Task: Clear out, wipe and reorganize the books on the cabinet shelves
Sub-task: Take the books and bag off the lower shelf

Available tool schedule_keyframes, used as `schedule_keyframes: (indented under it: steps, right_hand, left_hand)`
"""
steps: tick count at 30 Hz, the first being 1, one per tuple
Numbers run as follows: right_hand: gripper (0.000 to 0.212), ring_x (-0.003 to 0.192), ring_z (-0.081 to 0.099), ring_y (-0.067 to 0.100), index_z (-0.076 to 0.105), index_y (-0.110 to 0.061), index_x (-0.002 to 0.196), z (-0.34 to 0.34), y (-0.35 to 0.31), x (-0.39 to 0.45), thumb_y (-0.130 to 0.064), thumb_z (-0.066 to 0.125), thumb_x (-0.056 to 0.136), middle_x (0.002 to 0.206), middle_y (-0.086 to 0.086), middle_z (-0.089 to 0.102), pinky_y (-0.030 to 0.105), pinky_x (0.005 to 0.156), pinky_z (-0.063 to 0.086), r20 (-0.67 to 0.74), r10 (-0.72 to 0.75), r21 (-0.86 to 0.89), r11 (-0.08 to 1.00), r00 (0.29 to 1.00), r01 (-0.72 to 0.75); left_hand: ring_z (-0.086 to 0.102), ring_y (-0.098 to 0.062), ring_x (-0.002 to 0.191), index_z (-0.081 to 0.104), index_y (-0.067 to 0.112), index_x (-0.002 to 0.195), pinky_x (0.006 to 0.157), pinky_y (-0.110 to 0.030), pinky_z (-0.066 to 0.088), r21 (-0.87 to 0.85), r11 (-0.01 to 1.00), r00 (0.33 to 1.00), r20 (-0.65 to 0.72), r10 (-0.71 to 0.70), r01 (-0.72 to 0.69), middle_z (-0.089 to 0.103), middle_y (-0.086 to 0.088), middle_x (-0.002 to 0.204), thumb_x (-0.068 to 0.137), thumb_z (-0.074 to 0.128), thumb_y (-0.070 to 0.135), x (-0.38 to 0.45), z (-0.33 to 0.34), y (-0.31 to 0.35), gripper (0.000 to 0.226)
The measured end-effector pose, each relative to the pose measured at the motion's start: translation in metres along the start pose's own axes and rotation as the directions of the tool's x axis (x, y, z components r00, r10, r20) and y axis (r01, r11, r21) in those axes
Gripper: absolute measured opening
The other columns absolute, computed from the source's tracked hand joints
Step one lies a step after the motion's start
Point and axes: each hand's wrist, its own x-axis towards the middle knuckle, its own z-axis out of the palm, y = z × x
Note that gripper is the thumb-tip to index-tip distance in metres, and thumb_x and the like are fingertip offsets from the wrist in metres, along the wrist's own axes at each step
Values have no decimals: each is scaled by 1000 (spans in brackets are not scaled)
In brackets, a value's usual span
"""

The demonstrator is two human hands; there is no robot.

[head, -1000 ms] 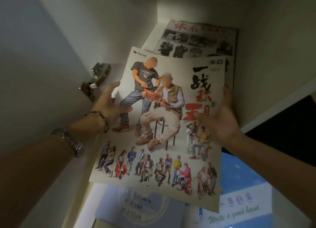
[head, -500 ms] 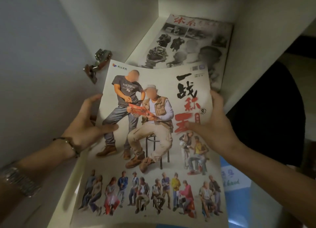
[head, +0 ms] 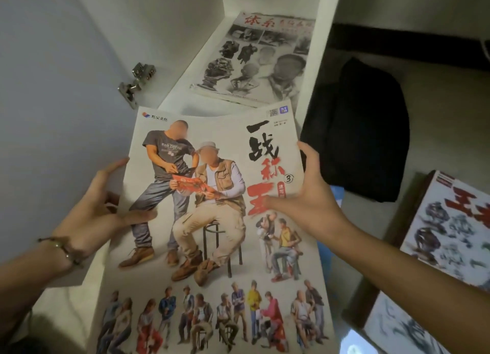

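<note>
Head view: you hold a large illustrated book (head: 212, 234) at frame centre, just in front of the white cabinet shelf (head: 185, 88). Your left hand (head: 98, 218) grips its left edge, thumb lying across the cover; your right hand (head: 310, 202) grips the right edge, thumb on the cover too. A black-and-white book (head: 259, 61) lies flat deep on the shelf, upper centre. A metal hinge (head: 136, 84) sits upper left; a dark cloth (head: 366, 130) and another book (head: 456, 231) lie at right.
</note>
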Motion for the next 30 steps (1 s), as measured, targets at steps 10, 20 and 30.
schedule_keyframes:
  steps: [10,20,30]
  right_hand:
    - [91,100,63,2,24,-43,126,-31,-3,-55,-9,84,65,112,-10,62,22,82,54,36,70,-34,997,997,-69]
    - [99,84,61,-13,25,-46,128,-85,18,-97,-12,88,60,91,-22,65,13,63,46,-160,243,-63,965,957,-255]
    - [100,64,58,-16,25,-42,126,-168,46,-130,-7,88,56,86,-19,55,7,49,42,-417,369,26,918,830,-395]
  left_hand:
    - [52,-23,72,33,54,129,58,-30,42,-23,999,998,59,-38,39,50,-11,88,64,84,15,-57,32,-9,91]
    - [62,-33,74,31,57,129,67,-34,51,-4,999,981,189,48,-48,57,-12,82,64,84,16,-61,86,21,93]
    - [62,-6,57,33,45,135,54,-15,48,-124,981,918,352,183,-148,60,1,69,68,79,1,-48,188,79,92]
